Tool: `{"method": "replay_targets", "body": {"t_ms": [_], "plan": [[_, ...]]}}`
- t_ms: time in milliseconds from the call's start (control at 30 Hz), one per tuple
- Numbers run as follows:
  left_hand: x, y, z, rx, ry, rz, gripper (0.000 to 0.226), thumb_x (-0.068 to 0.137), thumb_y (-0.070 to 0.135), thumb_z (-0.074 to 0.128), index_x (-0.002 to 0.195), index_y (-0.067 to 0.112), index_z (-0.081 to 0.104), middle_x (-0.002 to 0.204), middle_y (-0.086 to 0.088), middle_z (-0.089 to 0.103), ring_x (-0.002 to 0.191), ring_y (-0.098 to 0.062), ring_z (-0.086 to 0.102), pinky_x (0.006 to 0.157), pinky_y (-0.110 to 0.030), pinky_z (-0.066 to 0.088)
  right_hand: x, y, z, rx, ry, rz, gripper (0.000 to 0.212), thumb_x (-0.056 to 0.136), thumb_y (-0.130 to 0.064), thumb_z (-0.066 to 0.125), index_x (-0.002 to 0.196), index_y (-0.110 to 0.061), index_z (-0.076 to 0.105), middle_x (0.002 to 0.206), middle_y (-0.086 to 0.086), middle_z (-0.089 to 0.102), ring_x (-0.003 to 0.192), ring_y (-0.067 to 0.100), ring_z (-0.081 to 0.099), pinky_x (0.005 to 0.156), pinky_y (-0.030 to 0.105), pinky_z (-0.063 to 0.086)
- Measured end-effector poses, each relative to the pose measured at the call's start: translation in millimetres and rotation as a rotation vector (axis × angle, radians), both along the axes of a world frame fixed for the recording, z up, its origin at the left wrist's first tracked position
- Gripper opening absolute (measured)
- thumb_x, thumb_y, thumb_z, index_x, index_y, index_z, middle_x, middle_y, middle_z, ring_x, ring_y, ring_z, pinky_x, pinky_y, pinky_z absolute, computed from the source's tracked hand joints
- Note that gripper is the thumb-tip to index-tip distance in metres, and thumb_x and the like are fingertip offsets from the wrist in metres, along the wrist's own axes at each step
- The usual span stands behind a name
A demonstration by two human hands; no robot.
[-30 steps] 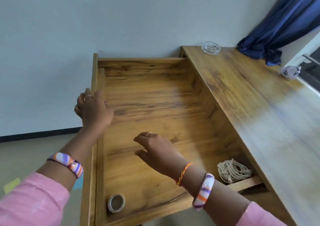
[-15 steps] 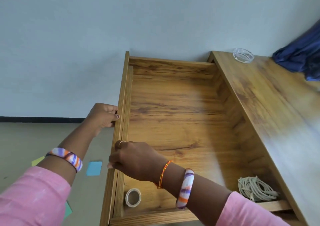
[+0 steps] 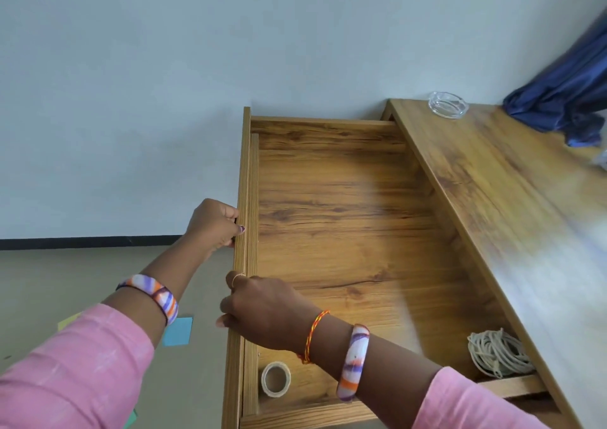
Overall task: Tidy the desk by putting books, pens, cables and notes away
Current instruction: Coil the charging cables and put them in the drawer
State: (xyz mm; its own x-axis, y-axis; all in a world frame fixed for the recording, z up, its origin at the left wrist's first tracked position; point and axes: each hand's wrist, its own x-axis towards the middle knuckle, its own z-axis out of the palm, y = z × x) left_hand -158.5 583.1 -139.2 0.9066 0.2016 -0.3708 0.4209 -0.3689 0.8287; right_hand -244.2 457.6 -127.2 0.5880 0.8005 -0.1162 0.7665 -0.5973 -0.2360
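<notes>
A wide wooden drawer [image 3: 328, 218] stands pulled out from the desk [image 3: 512, 199]. My left hand [image 3: 215, 223] grips the drawer's front panel [image 3: 242, 172] from outside, fingers curled against its edge. My right hand [image 3: 262, 310] grips the same panel lower down, fingers wrapped over its top edge. Inside the drawer lie a coiled beige cable [image 3: 496, 354] at the near right corner and a roll of tape [image 3: 276, 379] at the near left corner.
A glass ashtray [image 3: 448, 104] sits at the desk's far corner, beside a bunched blue curtain [image 3: 565, 93]. On the floor left of the drawer lie a blue sticky note [image 3: 179, 330], a yellow one [image 3: 67, 322] and a green one [image 3: 131, 419].
Both hands moved out of the drawer to its front panel and took hold of it. My view swung left, showing more floor and the sticky notes.
</notes>
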Motion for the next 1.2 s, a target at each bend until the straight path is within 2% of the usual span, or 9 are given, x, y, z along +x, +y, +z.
{"method": "replay_targets", "body": {"t_ms": [100, 167, 267, 433, 567, 733, 1000, 1100, 1200], "plan": [[2.5, -16.4, -1.0, 0.066, -0.038, -0.074, 0.013, 0.077, -0.008, 0.067, 0.085, 0.001, 0.067, 0.091, -0.013, 0.065, 0.090, -0.030, 0.065, 0.083, -0.047, 0.055, 1.5, -13.7, -1.0, 0.013, 0.009, -0.058, 0.030, 0.096, -0.025, 0.047, 0.098, 0.000, 0.065, 0.097, 0.017, 0.053, 0.078, 0.034, 0.059, 0.054, 0.031, 0.038], [5.5, -29.1, -3.4, 0.143, -0.053, -0.119, 0.024, 0.078, -0.006, 0.067, 0.063, 0.010, 0.055, 0.072, -0.009, 0.057, 0.074, -0.026, 0.062, 0.078, -0.048, 0.057, 1.8, -24.7, -1.1, 0.015, 0.019, -0.101, 0.028, 0.095, -0.023, 0.049, 0.098, 0.000, 0.066, 0.095, 0.018, 0.056, 0.079, 0.035, 0.059, 0.056, 0.029, 0.035], [9.2, -54.0, -4.2, 0.227, -0.079, -0.180, 0.037, 0.078, 0.006, 0.071, 0.054, 0.008, 0.043, 0.055, -0.008, 0.043, 0.050, -0.023, 0.049, 0.060, -0.032, 0.052, 0.2, -46.4, -2.1, 0.026, 0.025, -0.185, 0.028, 0.094, -0.021, 0.050, 0.099, 0.000, 0.067, 0.097, 0.018, 0.059, 0.083, 0.036, 0.059, 0.058, 0.029, 0.033], [18.3, -96.1, -8.1, 0.290, -0.110, -0.284, 0.037, 0.071, 0.015, 0.078, 0.055, 0.008, 0.045, 0.059, -0.012, 0.050, 0.053, -0.032, 0.056, 0.055, -0.033, 0.051, -3.0, -84.7, -6.4, 0.037, 0.020, -0.354, 0.023, 0.088, -0.017, 0.051, 0.087, -0.001, 0.067, 0.091, 0.019, 0.060, 0.079, 0.038, 0.058, 0.057, 0.031, 0.033], [19.3, -136.0, -9.5, 0.358, -0.185, -0.320, 0.054, 0.076, 0.013, 0.073, 0.048, 0.012, 0.027, 0.050, -0.002, 0.033, 0.047, -0.017, 0.033, 0.048, -0.022, 0.023, -8.5, -115.7, -6.4, 0.032, 0.009, -0.503, 0.018, 0.080, -0.010, 0.051, 0.082, 0.000, 0.065, 0.083, 0.018, 0.057, 0.072, 0.037, 0.055, 0.055, 0.031, 0.030], [23.5, -184.0, -6.5, 0.406, -0.217, -0.436, 0.041, 0.081, 0.020, 0.070, 0.053, 0.007, 0.043, 0.058, -0.012, 0.048, 0.063, -0.028, 0.050, 0.057, -0.029, 0.035, -15.6, -153.7, -14.5, 0.054, -0.019, -0.717, 0.012, 0.078, -0.004, 0.047, 0.077, 0.000, 0.058, 0.074, 0.012, 0.045, 0.070, 0.038, 0.053, 0.053, 0.036, 0.039], [32.8, -254.2, 5.5, 0.432, -0.183, -0.571, 0.034, 0.089, 0.017, 0.059, 0.115, -0.005, 0.055, 0.115, -0.021, 0.060, 0.107, -0.035, 0.057, 0.076, -0.033, 0.044, -32.4, -202.3, -25.2, 0.077, -0.232, -0.963, 0.023, 0.082, -0.001, 0.051, 0.096, -0.013, 0.065, 0.082, 0.008, 0.058, 0.070, 0.031, 0.059, 0.063, 0.036, 0.050], [34.6, -277.5, 8.4, 0.269, -0.101, -0.531, 0.050, 0.087, 0.031, 0.062, 0.124, 0.000, 0.048, 0.119, -0.018, 0.059, 0.109, -0.033, 0.058, 0.078, -0.034, 0.048, -33.3, -215.3, -22.3, 0.029, -0.281, -1.090, 0.029, 0.086, -0.012, 0.052, 0.113, -0.021, 0.060, 0.109, 0.009, 0.059, 0.104, 0.030, 0.056, 0.092, 0.044, 0.045], [34.1, -295.5, 14.8, 0.118, -0.016, -0.474, 0.068, 0.077, 0.042, 0.070, 0.126, 0.002, 0.045, 0.119, -0.016, 0.059, 0.107, -0.032, 0.058, 0.082, -0.038, 0.052, -31.7, -224.1, -15.8, -0.044, -0.226, -1.242, 0.055, 0.088, -0.024, 0.052, 0.140, -0.017, 0.034, 0.152, 0.016, 0.023, 0.143, 0.035, 0.009, 0.116, 0.050, 0.009]]}}
